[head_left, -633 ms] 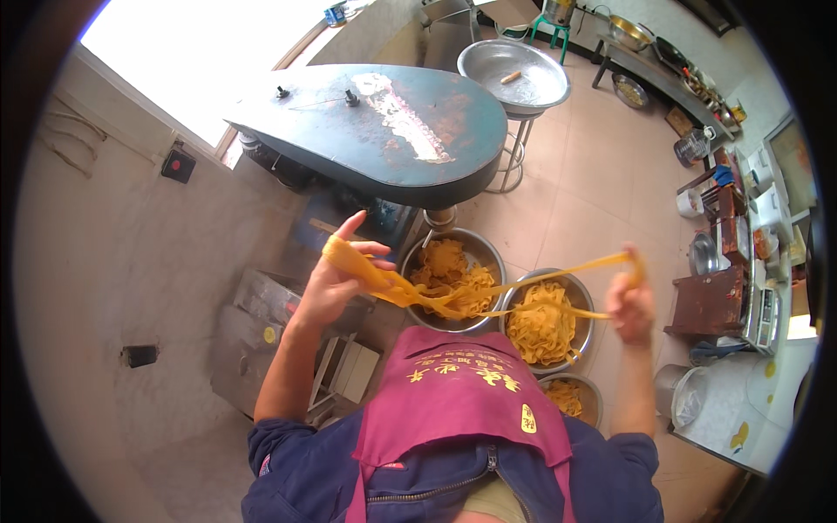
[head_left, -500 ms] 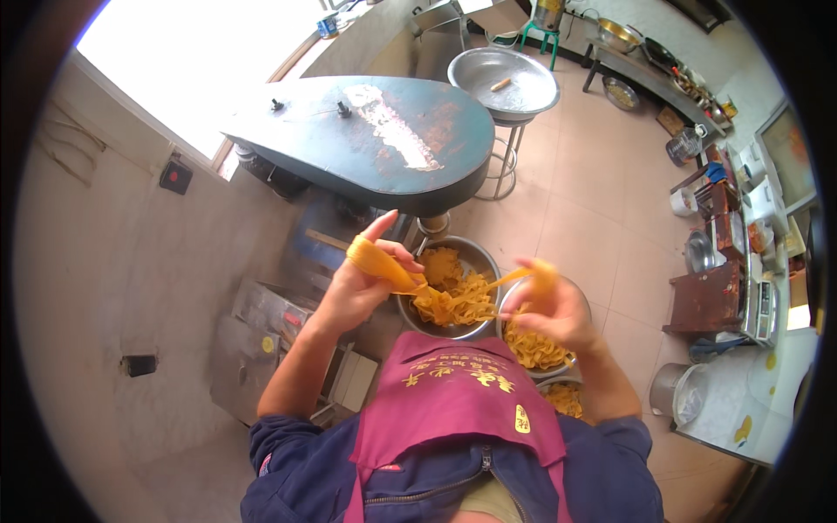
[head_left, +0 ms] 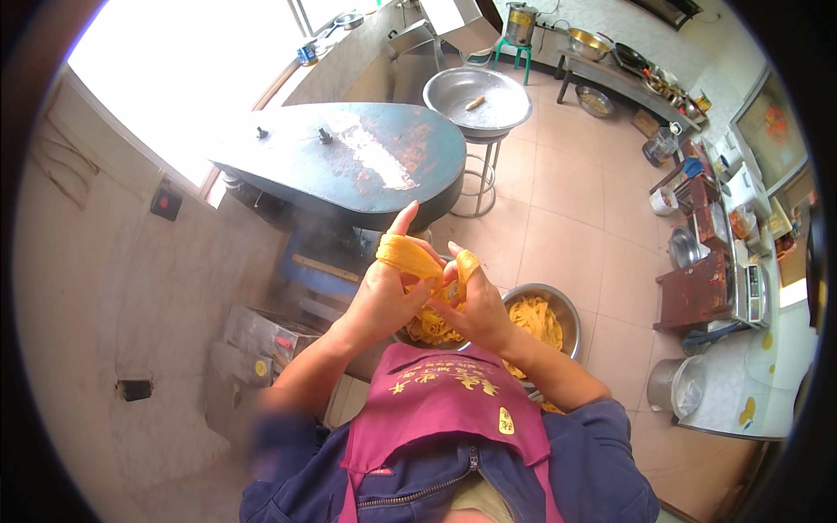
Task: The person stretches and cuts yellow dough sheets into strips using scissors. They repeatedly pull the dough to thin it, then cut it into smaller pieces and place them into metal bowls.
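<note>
A soft yellow strip [head_left: 406, 256] is wound around the fingers of my left hand [head_left: 381, 298], whose index finger points up and away. My right hand [head_left: 482, 312] has come close beside it, with a yellow loop [head_left: 468, 263] around a finger. Between the two hands the fingertips almost meet, and my own fingers partly hide the strip there. Just below them, a metal basin holds a tangle of yellow strips [head_left: 431, 328]; most of its rim is covered by my hands. To the right stands a second metal basin [head_left: 575, 324] with more strips [head_left: 534, 320].
Ahead is a dark, flat-topped machine housing [head_left: 349, 166] with worn paint. Beyond it a wide metal basin [head_left: 479, 91] rests on a metal stand, a short wooden piece inside. Along the right are a brown cabinet [head_left: 695, 292] and a counter [head_left: 732, 383].
My right hand has moved left and in toward my left hand, closing the gap across which the strip was stretched. My left hand has shifted slightly right. The view has tilted a little.
</note>
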The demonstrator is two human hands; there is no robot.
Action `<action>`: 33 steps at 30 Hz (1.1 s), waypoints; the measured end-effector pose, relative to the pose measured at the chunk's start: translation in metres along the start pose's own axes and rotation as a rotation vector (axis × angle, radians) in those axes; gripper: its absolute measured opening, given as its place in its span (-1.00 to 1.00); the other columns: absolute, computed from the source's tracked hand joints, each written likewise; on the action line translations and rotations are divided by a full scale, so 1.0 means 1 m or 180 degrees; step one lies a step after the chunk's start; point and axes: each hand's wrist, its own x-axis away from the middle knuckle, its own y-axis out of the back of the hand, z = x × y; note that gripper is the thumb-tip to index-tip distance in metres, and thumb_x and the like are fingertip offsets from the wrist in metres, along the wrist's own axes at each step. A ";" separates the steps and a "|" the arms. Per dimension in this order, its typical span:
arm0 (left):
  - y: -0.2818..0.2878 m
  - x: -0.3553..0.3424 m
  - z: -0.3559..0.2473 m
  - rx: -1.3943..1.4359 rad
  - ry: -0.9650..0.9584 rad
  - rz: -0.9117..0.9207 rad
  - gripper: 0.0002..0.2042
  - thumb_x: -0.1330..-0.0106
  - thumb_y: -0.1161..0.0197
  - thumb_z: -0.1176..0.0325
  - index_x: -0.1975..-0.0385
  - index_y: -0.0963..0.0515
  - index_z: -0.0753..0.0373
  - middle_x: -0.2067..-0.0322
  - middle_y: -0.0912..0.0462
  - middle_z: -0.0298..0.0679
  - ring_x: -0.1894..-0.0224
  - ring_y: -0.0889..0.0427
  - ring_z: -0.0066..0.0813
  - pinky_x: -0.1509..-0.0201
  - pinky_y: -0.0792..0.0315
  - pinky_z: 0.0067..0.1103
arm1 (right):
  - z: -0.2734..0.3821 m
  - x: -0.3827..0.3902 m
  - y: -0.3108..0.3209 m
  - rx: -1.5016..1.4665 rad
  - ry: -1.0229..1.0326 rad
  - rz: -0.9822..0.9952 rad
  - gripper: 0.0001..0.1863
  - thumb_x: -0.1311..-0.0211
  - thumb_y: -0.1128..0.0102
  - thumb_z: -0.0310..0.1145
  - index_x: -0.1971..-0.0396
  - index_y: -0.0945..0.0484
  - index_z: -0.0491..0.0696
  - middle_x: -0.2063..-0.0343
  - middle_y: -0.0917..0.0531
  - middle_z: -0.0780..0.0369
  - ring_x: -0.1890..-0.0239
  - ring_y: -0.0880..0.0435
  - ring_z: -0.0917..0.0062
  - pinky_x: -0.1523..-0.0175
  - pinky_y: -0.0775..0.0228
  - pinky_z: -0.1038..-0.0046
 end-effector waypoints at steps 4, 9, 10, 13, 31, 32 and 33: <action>-0.008 0.000 -0.013 -0.0042 0.0041 0.0041 -0.10 -0.28 -0.22 0.72 -0.58 0.14 0.27 0.00 -0.55 -0.25 -0.08 -0.63 -0.48 -0.18 -0.56 -0.52 | 0.003 -0.003 -0.001 -0.0049 -0.0016 -0.0225 -0.17 -0.24 -0.44 -0.41 -0.42 -0.18 -0.19 0.15 -0.59 0.17 0.15 -0.66 0.49 0.13 -0.60 0.46; -0.009 -0.002 -0.005 -0.0421 -0.0201 0.0169 -0.06 -0.23 -0.29 0.70 -0.59 0.12 0.23 -0.04 -0.53 -0.24 -0.12 -0.59 -0.46 -0.23 -0.51 -0.51 | 0.001 -0.002 0.009 -0.0165 -0.0080 -0.0216 -0.30 -0.25 -0.39 -0.45 -0.35 -0.29 -0.19 0.21 -0.61 0.16 0.18 -0.69 0.40 0.10 -0.58 0.41; -0.011 -0.003 -0.004 -0.0352 -0.0238 0.0201 -0.05 -0.22 -0.31 0.70 -0.59 0.11 0.22 -0.05 -0.53 -0.23 -0.13 -0.58 -0.45 -0.24 -0.50 -0.51 | 0.002 -0.002 0.012 -0.0110 -0.0075 -0.0215 -0.33 -0.25 -0.37 -0.45 -0.33 -0.32 -0.19 0.23 -0.62 0.15 0.20 -0.72 0.34 0.12 -0.58 0.38; -0.012 -0.003 -0.007 -0.0686 -0.0295 0.0476 -0.03 -0.20 -0.33 0.70 -0.59 0.08 0.17 -0.08 -0.51 -0.20 -0.13 -0.58 -0.45 -0.26 -0.47 -0.49 | -0.005 0.000 0.010 -0.0288 0.0110 -0.0343 -0.39 -0.24 -0.38 -0.47 -0.29 -0.39 -0.16 0.21 -0.64 0.15 0.19 -0.72 0.36 0.08 -0.57 0.39; -0.015 -0.005 -0.010 -0.1951 -0.1205 0.0038 -0.36 -0.21 -0.20 0.72 -0.36 -0.42 0.17 -0.04 -0.60 -0.05 -0.10 -0.59 -0.03 -0.17 -0.48 -0.35 | 0.023 0.006 0.030 0.0116 0.0199 -0.0473 -0.59 -0.20 -0.30 -0.61 -0.07 -0.49 -0.18 0.27 -0.63 0.27 0.25 -0.64 0.62 0.05 -0.54 0.51; -0.013 -0.007 -0.005 -0.2145 -0.1331 -0.0054 -0.39 -0.22 -0.19 0.70 -0.34 -0.44 0.18 -0.06 -0.61 -0.02 -0.07 -0.61 0.00 -0.14 -0.50 -0.34 | 0.021 0.006 0.030 0.0174 0.0275 -0.0554 -0.57 -0.19 -0.27 -0.63 -0.08 -0.48 -0.18 0.24 -0.62 0.26 0.21 -0.62 0.61 0.02 -0.53 0.49; -0.011 -0.008 -0.003 -0.2336 -0.1456 -0.0146 -0.41 -0.23 -0.19 0.68 -0.32 -0.46 0.20 -0.08 -0.61 0.01 -0.05 -0.62 0.04 -0.11 -0.53 -0.34 | 0.015 0.007 0.029 0.0235 0.0347 -0.0634 -0.55 -0.17 -0.24 -0.64 -0.09 -0.46 -0.18 0.21 -0.62 0.25 0.18 -0.61 0.60 -0.02 -0.53 0.46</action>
